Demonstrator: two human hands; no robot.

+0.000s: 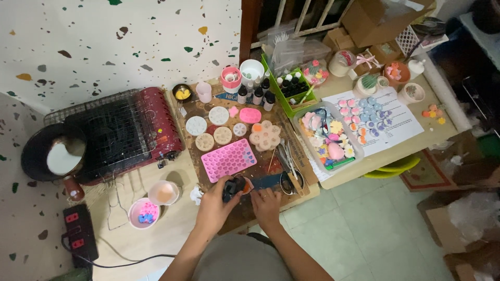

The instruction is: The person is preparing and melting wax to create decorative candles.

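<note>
My left hand [214, 202] is closed around a small black tool [233, 186] with an orange tip, held at the near edge of the brown work board [195, 115]. Beside it, my right hand [266, 203] rests with its fingers curled on the board, touching a dark blue flat piece [266, 180]. Just beyond my hands lies a pink silicone mould [228, 159] with many small cavities. Round pale moulds [196, 125] and a flower-shaped peach mould [264, 135] lie further back.
A red portable stove [156, 122] with a wire grill and a black pot [50, 154] stand at the left. Two small cups [163, 192] sit near my left arm. Small bottles [256, 92], a clear tray of coloured pieces [328, 138] and cardboard boxes [372, 18] fill the right.
</note>
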